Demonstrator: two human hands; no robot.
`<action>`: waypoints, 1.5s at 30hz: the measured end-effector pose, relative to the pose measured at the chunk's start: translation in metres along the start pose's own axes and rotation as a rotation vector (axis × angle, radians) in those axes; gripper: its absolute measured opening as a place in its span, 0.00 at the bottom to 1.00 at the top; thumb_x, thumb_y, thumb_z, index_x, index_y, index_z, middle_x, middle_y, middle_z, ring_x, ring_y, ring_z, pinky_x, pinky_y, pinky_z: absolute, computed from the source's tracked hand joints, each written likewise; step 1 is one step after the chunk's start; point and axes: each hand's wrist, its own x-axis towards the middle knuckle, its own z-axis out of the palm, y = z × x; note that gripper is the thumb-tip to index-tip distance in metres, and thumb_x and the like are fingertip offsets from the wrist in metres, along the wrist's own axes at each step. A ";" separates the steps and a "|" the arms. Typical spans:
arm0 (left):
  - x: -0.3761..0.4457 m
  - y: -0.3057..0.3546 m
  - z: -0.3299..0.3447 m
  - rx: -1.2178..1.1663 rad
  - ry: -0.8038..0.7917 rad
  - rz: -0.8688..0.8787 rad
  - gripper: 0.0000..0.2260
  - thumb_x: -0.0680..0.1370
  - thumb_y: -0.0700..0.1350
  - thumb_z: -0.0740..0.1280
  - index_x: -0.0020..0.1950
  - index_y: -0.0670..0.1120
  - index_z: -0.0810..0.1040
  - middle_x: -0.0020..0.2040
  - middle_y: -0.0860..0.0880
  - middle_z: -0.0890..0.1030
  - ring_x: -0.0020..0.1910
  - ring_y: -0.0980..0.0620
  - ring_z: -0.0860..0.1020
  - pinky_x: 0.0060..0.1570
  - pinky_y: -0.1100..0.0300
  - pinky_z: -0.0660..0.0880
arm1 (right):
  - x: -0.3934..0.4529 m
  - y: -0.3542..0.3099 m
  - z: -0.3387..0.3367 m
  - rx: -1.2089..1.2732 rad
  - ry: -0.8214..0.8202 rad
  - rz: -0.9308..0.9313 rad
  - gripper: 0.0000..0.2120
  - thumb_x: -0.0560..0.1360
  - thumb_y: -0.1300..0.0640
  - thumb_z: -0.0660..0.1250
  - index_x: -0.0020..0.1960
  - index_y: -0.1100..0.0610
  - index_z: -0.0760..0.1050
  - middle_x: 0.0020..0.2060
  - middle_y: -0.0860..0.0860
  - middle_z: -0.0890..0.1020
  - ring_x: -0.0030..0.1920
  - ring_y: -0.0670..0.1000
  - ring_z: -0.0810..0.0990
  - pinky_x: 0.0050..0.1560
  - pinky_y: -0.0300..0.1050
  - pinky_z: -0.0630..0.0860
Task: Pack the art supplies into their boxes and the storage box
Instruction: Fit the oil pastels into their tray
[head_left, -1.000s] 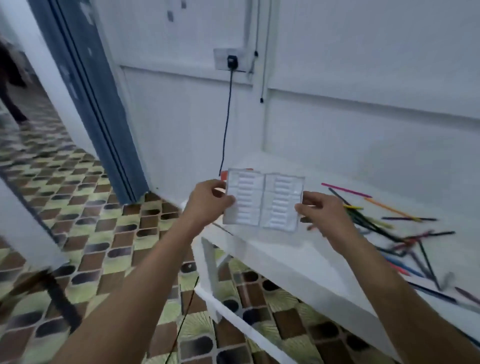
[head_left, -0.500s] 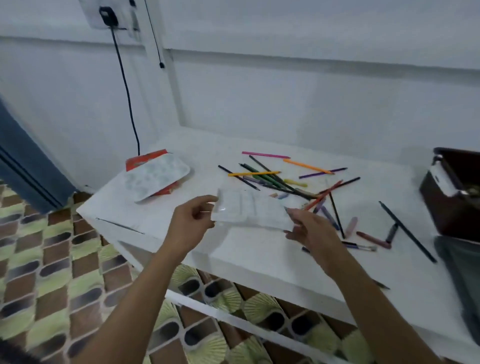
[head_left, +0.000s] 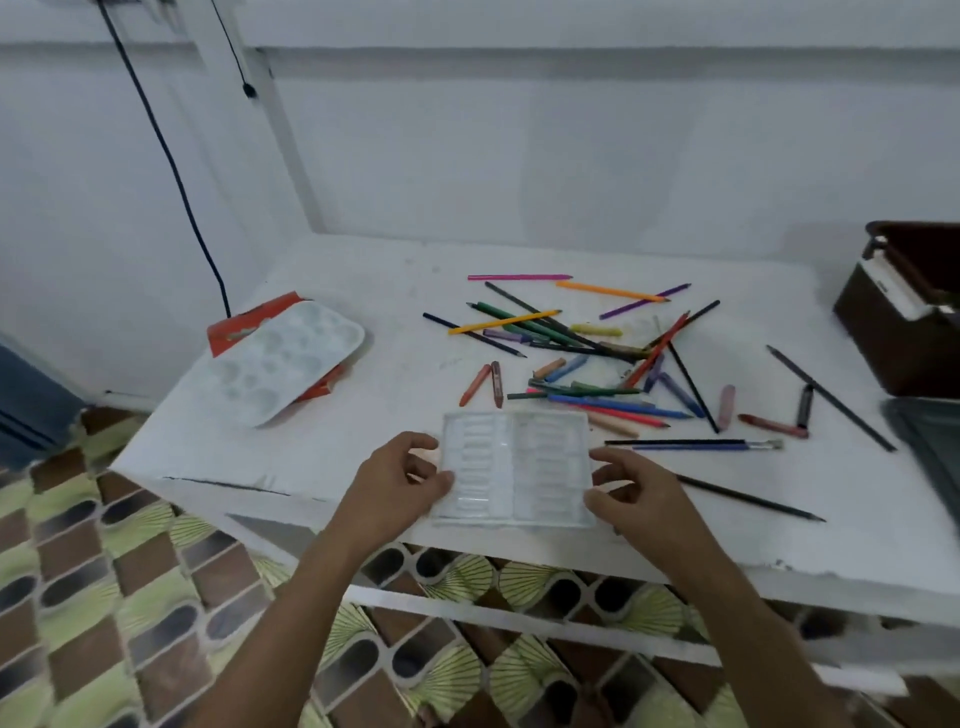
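White table (head_left: 363, 291): clear ribbed plastic tray (head_left: 514, 467), two slotted halves; left hand (head_left: 400, 483), right hand (head_left: 636, 493) pinching edges.

We see a clear plastic tray (head_left: 517, 467), thin and glossy, with moulded ribbed slots, on the table (head_left: 363, 436), whose white painted top looks matt, scuffed and chipped along its near edge. At ten o'clock from the tray lies a palette (head_left: 283, 364) of smooth white plastic with a soft sheen, on an orange card pack (head_left: 249, 325). At one o'clock the pencils (head_left: 571, 332) look like painted wood, the crayons (head_left: 496, 376) waxy and dull. At two o'clock the box (head_left: 893, 332) is dark, smooth plastic. The floor (head_left: 130, 597) is patterned tile.
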 end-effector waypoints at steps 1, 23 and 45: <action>0.002 -0.003 -0.002 0.056 -0.032 0.011 0.13 0.72 0.51 0.73 0.55 0.55 0.75 0.41 0.50 0.83 0.37 0.55 0.81 0.39 0.54 0.80 | 0.000 0.001 0.002 -0.017 0.013 0.002 0.17 0.73 0.59 0.70 0.59 0.48 0.74 0.46 0.48 0.79 0.40 0.46 0.80 0.35 0.35 0.74; 0.083 0.040 -0.004 0.700 -0.199 0.259 0.16 0.78 0.46 0.64 0.66 0.51 0.76 0.58 0.45 0.81 0.49 0.50 0.79 0.48 0.61 0.74 | 0.023 -0.001 0.008 -0.441 0.149 -0.094 0.21 0.75 0.49 0.67 0.66 0.53 0.71 0.56 0.49 0.71 0.50 0.44 0.71 0.50 0.37 0.67; 0.037 0.019 0.014 0.390 0.196 -0.059 0.26 0.76 0.54 0.66 0.69 0.42 0.64 0.61 0.42 0.73 0.56 0.44 0.75 0.51 0.54 0.73 | 0.046 -0.010 0.037 -0.432 0.101 -0.068 0.14 0.75 0.54 0.66 0.59 0.58 0.75 0.43 0.52 0.79 0.38 0.45 0.75 0.37 0.36 0.69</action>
